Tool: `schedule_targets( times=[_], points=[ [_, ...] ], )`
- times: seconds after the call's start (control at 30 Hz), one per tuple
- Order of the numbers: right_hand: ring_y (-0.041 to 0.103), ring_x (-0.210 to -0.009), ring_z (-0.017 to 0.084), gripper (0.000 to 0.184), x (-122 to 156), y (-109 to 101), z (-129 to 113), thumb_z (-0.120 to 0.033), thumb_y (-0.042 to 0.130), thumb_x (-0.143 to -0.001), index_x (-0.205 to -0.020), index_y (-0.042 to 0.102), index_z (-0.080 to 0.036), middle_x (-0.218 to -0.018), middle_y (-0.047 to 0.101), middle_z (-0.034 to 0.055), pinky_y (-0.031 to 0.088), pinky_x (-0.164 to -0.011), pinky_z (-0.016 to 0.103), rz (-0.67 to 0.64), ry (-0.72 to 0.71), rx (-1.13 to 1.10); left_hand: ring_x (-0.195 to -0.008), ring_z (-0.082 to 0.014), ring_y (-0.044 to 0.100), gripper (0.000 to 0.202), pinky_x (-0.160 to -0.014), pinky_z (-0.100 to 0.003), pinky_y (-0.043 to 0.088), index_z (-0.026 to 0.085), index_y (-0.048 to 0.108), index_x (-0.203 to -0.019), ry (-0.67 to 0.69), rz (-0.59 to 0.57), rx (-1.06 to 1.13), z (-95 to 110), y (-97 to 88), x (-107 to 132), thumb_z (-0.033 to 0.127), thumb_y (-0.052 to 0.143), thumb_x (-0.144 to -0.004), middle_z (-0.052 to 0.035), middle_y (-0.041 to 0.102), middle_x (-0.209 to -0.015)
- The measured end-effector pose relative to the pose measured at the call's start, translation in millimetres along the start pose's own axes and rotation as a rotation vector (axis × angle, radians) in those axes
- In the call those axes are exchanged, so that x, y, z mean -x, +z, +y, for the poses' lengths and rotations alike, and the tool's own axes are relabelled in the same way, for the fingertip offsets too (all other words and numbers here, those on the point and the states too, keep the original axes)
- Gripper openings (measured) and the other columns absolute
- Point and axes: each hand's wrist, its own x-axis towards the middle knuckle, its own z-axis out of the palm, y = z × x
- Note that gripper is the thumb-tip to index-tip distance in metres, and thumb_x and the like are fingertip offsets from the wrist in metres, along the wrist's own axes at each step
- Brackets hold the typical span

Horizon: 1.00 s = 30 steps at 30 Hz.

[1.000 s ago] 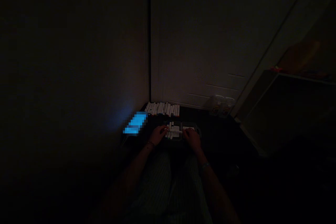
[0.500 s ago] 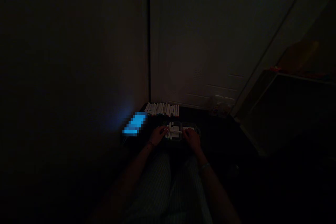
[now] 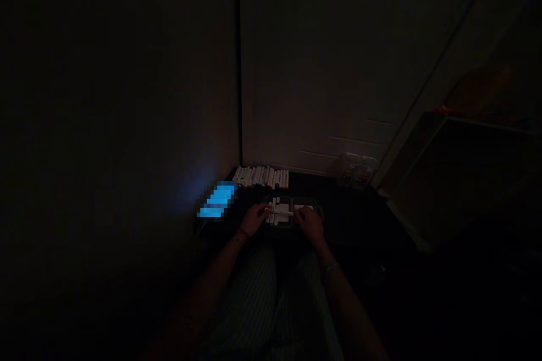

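A white marker (image 3: 283, 212) lies level between my two hands. My left hand (image 3: 255, 219) pinches its left end, and at its other end are the closed fingers of my right hand (image 3: 310, 222). Below them is an open clear plastic case (image 3: 317, 201), with several white markers (image 3: 274, 203) side by side in its left half. Pale flat pieces show in both halves of the case. Dim light hides the fingertips' exact grip.
Many more white markers (image 3: 262, 176) lie in a row along the wall at the back of the dark table (image 3: 355, 220). A glowing blurred screen (image 3: 218, 200) stands at the left. Two clear packages (image 3: 355, 172) are at the back right, near a shelf (image 3: 478, 121).
Hands and marker stay almost in the same place. The view has shifted very slightly, and the clear packages look sharper.
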Motion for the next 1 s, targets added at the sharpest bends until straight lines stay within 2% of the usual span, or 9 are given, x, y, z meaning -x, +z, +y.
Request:
schedule_targets(
  times=[0.3,1.0],
  points=[
    [0.053,-0.077,0.012,0.039,0.1,2.9,1.9,-0.042,0.027,-0.088,-0.078,0.058,-0.021,-0.082,0.058,0.0025,0.033,-0.066,0.02,0.04,-0.014,-0.001,-0.076,-0.0144,0.053,0.037,-0.07,-0.025,0.04,0.018,0.061,-0.093,0.005,-0.002,0.004,0.3,0.3,0.1,0.045,0.043,-0.075,-0.0038,0.061,-0.085],
    [0.053,-0.08,0.011,0.04,0.7,-1.2,0.0,-0.042,0.026,-0.089,-0.08,0.059,-0.021,-0.085,0.058,0.0031,0.033,-0.069,0.019,-0.002,-0.001,-0.023,-0.078,-0.015,0.054,0.036,-0.071,-0.025,0.041,0.018,0.06,-0.093,0.008,-0.017,-0.012,4.5,-2.1,0.7,0.044,0.042,-0.076,-0.0036,0.062,-0.087]
  ],
)
